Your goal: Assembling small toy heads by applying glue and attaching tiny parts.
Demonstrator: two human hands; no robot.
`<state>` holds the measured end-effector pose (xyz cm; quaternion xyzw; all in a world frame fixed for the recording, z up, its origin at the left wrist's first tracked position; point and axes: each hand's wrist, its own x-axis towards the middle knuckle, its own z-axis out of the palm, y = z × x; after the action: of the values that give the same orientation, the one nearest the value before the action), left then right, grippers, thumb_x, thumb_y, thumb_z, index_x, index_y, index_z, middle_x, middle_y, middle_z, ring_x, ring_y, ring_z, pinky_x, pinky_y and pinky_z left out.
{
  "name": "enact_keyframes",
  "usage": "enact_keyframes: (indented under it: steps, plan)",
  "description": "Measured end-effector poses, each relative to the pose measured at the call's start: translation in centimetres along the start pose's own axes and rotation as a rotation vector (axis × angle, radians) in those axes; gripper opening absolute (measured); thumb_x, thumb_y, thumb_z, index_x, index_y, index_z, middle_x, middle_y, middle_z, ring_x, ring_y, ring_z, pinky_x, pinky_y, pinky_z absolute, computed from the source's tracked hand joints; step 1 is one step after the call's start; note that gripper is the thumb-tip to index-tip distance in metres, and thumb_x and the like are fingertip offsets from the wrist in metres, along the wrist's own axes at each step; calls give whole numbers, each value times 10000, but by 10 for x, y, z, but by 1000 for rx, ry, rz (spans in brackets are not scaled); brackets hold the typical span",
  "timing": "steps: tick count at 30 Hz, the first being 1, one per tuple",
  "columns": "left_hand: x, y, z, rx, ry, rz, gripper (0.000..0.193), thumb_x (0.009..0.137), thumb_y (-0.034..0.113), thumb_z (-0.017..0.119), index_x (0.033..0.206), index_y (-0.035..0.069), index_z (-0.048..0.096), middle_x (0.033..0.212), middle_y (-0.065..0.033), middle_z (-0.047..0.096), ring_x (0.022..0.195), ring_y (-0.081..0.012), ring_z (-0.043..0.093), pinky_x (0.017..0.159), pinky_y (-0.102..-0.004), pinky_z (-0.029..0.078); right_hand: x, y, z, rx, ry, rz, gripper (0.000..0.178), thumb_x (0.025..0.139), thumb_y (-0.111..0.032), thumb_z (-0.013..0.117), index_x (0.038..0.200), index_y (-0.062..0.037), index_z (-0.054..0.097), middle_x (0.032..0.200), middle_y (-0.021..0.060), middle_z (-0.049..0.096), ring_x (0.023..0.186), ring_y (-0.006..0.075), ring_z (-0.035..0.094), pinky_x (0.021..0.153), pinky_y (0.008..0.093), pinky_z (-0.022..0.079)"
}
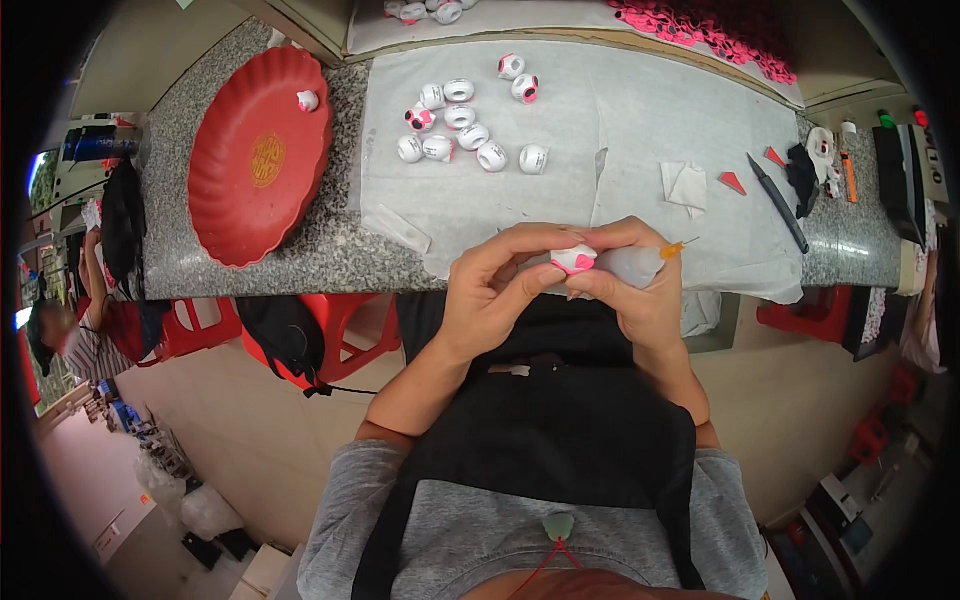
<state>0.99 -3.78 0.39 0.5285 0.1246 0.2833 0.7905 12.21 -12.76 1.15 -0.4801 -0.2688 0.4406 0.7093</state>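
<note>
My left hand (490,285) is closed around a small white and pink figure head (573,260), pinched between thumb and fingers near the table's front edge. The thumb and fingertips of my right hand (645,315) press on the same piece from the other side. In the palm of that hand lies a translucent needle-tip squeeze bottle (637,268), its orange nozzle (672,251) pointing up and right, away from the piece. Beyond my hands, several white round pieces with holes (492,156) lie on the white sheet (640,120). Some of them carry pink and black parts (420,119).
A red scalloped tray (215,200) at the left holds one small white and pink piece (308,101). To the right lie a dark craft knife (778,202), red scraps (733,183) and a folded white paper (684,188). Pink parts (710,35) fill the shelf behind.
</note>
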Motion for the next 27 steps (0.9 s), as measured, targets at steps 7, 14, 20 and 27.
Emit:
enact_keyframes:
  steps: [7,14,20,27]
  plan:
    - [-4,-5,4,140,59,111,202,749,-24,494,951,-35,500,967,-130,523,876,-185,513,774,-276,400,-1,-2,-1,-97,1,12,233,658,44,585,873,48,496,758,132,548,617,152,546,521,232,452]
    - [-2,-7,0,-53,1,48,200,733,-24,522,932,-29,510,987,-119,496,898,-172,494,773,-267,392,-1,-4,-6,26,-58,69,214,672,43,591,879,35,540,737,78,563,622,93,535,546,191,434]
    - [7,-3,-7,9,-96,26,181,724,18,552,895,-16,504,929,-139,511,898,-188,490,753,-285,398,1,1,-9,12,-78,36,268,669,39,567,922,53,479,754,135,550,605,168,550,522,250,453]
    - [79,15,-43,1253,-99,469,203,683,78,567,886,66,568,810,-94,503,782,-247,482,705,-313,382,20,-3,-9,-224,153,-64,341,694,31,545,1026,5,473,711,56,536,580,79,459,517,191,409]
